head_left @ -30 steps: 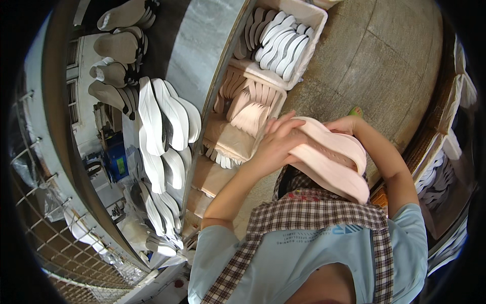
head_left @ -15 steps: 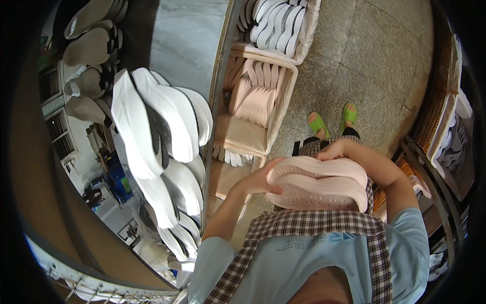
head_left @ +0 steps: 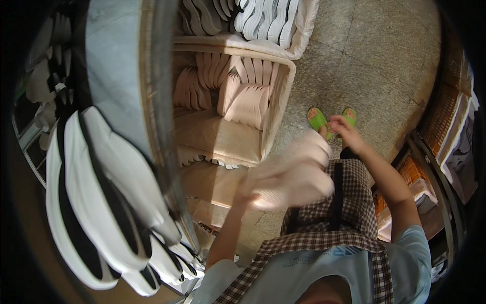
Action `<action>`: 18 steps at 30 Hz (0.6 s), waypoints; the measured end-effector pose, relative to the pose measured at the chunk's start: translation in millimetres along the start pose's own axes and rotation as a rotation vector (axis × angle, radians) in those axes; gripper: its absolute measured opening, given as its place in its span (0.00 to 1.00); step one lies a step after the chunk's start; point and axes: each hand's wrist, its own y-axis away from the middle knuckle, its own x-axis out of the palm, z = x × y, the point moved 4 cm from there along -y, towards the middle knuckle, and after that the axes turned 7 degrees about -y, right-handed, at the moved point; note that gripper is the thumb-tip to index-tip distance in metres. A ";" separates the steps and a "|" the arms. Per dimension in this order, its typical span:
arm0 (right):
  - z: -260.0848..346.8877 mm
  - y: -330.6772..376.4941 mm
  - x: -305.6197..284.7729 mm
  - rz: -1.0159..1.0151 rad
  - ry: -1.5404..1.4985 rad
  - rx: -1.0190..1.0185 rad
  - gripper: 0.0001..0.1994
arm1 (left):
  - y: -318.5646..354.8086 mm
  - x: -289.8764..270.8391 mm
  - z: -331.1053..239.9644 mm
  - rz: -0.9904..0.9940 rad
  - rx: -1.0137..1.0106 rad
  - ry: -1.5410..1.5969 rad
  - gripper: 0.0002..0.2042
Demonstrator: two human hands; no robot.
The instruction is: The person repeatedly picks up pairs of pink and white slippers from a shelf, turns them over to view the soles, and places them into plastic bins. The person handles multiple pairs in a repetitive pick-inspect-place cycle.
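A stack of pale pink shoe soles [head_left: 296, 172] is in front of my body, blurred by motion. My left hand [head_left: 247, 191], also smeared, grips the stack at its left end. Apart from the soles, my right hand [head_left: 347, 133] is raised over the floor near my feet, its fingers spread and holding nothing. Left of the soles is a cloth-lined basket [head_left: 277, 114]. Rows of pink soles [head_left: 248, 104] stand in its far part, while bare lining shows in its near part.
Beyond it, another lined basket [head_left: 304, 38] holds white and grey soles. White soles with dark insides [head_left: 104, 190] hang or stand at the left, by a grey-blue table [head_left: 114, 66]. To the right is a rack [head_left: 430, 157] with orange baskets [head_left: 412, 172].
My right hand has let go of the soles and moved away from them. My left hand has carried the stack to the left, and my view has shifted left toward the baskets.
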 end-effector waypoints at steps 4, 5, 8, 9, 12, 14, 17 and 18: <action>-39.5 -2.6 -81.4 -0.258 -0.029 0.184 0.16 | -76.5 -73.0 -58.5 -0.532 0.576 -0.233 0.37; -54.2 -0.9 -100.1 -0.275 -0.015 0.213 0.16 | -103.8 -84.6 -80.7 -0.581 0.684 -0.364 0.35; -102.9 8.9 -156.4 -0.343 0.079 0.337 0.16 | -189.4 -115.1 -140.0 -0.979 0.794 -0.782 0.30; -119.2 13.8 -174.3 -0.371 0.099 0.391 0.16 | -219.6 -123.5 -155.7 -0.882 0.896 -0.634 0.29; -161.8 22.5 -220.2 -0.423 0.252 0.515 0.17 | -299.9 -116.4 -175.8 -1.116 1.095 -1.280 0.28; -184.1 26.7 -241.8 -0.422 0.320 0.584 0.16 | -359.9 -112.5 -159.2 -0.598 0.856 -0.984 0.27; -207.2 14.7 -254.6 -0.418 0.316 0.573 0.15 | -364.5 -95.1 -145.6 -0.757 1.418 -1.485 0.34; -212.9 11.0 -251.0 -0.428 0.292 0.571 0.15 | -368.0 -98.3 -146.0 -0.678 1.293 -1.449 0.35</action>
